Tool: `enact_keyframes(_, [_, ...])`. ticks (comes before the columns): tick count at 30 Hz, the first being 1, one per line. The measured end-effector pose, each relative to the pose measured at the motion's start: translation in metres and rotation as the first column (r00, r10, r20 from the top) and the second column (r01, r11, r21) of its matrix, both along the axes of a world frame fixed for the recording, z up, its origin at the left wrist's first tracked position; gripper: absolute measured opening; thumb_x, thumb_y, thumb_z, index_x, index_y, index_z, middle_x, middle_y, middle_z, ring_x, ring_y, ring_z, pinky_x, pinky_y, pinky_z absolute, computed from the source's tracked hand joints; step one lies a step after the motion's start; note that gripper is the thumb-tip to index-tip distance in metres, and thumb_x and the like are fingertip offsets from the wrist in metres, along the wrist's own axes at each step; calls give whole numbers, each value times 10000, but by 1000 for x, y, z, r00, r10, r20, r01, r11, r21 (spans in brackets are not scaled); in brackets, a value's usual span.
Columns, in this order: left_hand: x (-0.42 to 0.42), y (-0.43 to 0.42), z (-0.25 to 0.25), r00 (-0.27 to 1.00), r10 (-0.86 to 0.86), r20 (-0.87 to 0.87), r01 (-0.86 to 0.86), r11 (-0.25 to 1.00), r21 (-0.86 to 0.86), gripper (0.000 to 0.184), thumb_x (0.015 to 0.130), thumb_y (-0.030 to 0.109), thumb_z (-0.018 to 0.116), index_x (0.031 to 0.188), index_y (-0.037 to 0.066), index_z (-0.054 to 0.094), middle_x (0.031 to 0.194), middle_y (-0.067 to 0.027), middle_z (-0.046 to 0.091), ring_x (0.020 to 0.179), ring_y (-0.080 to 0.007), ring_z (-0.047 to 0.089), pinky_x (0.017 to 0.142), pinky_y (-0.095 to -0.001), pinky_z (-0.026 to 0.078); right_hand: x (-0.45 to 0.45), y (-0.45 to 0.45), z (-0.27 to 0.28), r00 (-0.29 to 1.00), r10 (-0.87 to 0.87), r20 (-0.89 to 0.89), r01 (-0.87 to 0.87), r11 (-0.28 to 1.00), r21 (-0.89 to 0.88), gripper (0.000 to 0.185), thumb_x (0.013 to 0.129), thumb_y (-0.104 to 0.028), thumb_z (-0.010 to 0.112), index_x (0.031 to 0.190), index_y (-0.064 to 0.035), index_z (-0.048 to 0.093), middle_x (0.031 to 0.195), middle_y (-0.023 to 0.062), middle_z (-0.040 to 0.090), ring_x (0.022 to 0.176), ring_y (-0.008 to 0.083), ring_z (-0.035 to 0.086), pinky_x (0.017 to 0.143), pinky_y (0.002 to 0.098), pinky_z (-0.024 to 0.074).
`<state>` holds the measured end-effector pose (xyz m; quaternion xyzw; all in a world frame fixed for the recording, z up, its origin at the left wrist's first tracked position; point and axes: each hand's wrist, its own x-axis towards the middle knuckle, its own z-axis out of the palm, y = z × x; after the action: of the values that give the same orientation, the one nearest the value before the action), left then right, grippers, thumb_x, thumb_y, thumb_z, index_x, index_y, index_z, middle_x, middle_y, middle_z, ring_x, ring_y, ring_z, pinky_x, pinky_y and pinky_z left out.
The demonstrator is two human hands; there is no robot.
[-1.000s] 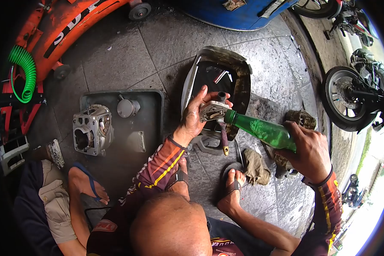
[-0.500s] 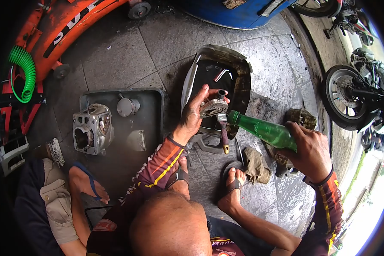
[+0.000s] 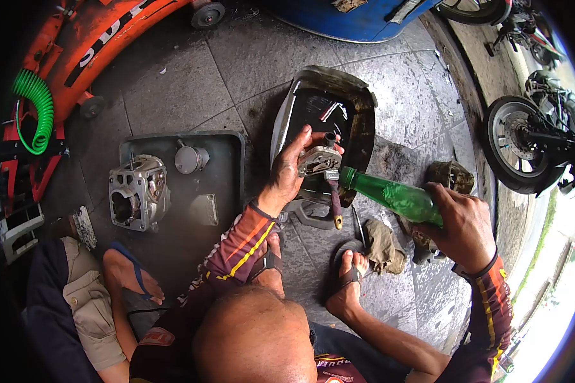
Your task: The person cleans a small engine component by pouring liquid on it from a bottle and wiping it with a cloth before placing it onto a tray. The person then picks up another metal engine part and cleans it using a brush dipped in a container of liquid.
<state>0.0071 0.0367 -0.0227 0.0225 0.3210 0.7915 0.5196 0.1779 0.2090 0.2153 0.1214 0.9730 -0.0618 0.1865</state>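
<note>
My left hand [image 3: 289,171] is closed around a small metal engine part [image 3: 321,159] with a dark round stub on top, above a black basin [image 3: 359,131]. A paintbrush [image 3: 335,203] with a dark handle hangs just below that part; whether my fingers also grip it is hidden. My right hand [image 3: 461,220] is wrapped round the base of a green bottle [image 3: 390,195]. The bottle is tilted, its mouth close beside the brush and the engine part. Inside the basin lies dark liquid with bright reflections.
On the left, a grey tray [image 3: 227,172] holds an engine cylinder [image 3: 137,195], a piston [image 3: 190,158] and a flat plate [image 3: 204,210]. A rag [image 3: 384,247] and a dirty metal part [image 3: 450,177] lie on the tiles. Another person's foot [image 3: 134,274] is at left; a motorcycle wheel [image 3: 521,143] stands right.
Almost nothing differs. My right hand and the bottle have shifted very slightly left; my left hand stays in place with the engine part.
</note>
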Motion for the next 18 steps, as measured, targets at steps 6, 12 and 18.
enact_keyframes(6, [3,2,-11,996,59,-70,-62,997,-39,506,1064,428,399,1270,9,593,1100,-165,690,1003,-218,694,914,-343,550,1,1,-2,1000,-23,13,23,1000,16,526,722,-289,823,1132,-58,589,895,121,671,783,349,681,667,436,520])
enact_keyframes(12, [3,0,-14,986,136,-100,-148,981,-127,365,1069,325,446,1296,71,577,1096,-81,665,995,-152,666,891,-308,536,0,3,-3,999,-27,32,26,999,25,525,721,-286,822,1134,-55,595,905,122,675,782,346,683,670,435,522])
enact_keyframes(18, [5,0,-12,980,162,-112,-179,970,-163,357,1064,317,467,1299,74,581,1068,-50,661,977,-134,661,886,-289,529,-1,3,-3,999,-37,28,36,999,24,514,720,-281,821,1123,-50,601,904,124,677,779,352,682,672,438,523])
